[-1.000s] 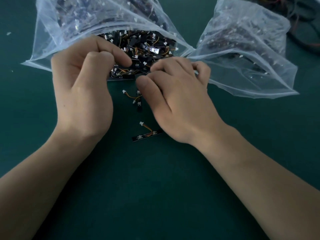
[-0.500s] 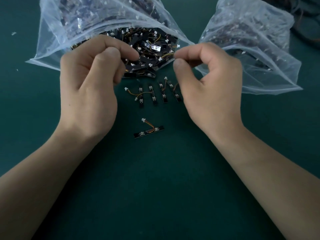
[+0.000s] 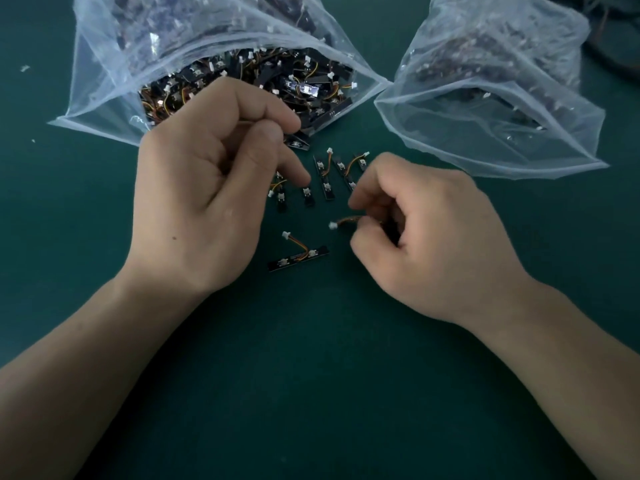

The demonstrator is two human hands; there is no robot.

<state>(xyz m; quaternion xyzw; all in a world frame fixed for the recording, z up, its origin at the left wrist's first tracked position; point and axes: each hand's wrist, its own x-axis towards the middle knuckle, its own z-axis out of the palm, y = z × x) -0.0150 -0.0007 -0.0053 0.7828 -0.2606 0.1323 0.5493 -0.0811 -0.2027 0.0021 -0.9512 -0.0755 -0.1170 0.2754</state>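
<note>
Two hands curled. Right hand (image 3: 433, 237) pinches wired board (image 3: 346, 221), connector (image 3: 333, 225) pointing 9 o'clock, at 2 o'clock from lone board (image 3: 298, 259). Left hand (image 3: 204, 202): fingertip (image 3: 304, 177) touches board row (image 3: 325, 187) at 12 o'clock; whether it pinches anything, cannot tell.

Two hands: left hand (image 3: 201, 209), right hand (image 3: 433, 237). Two clear plastic bags: left bag (image 3: 100, 91), right bag (image 3: 502, 140). Small wired strips: one held strip (image 3: 346, 221), one lone strip (image 3: 298, 259), about five clustered strips (image 3: 325, 183).
</note>
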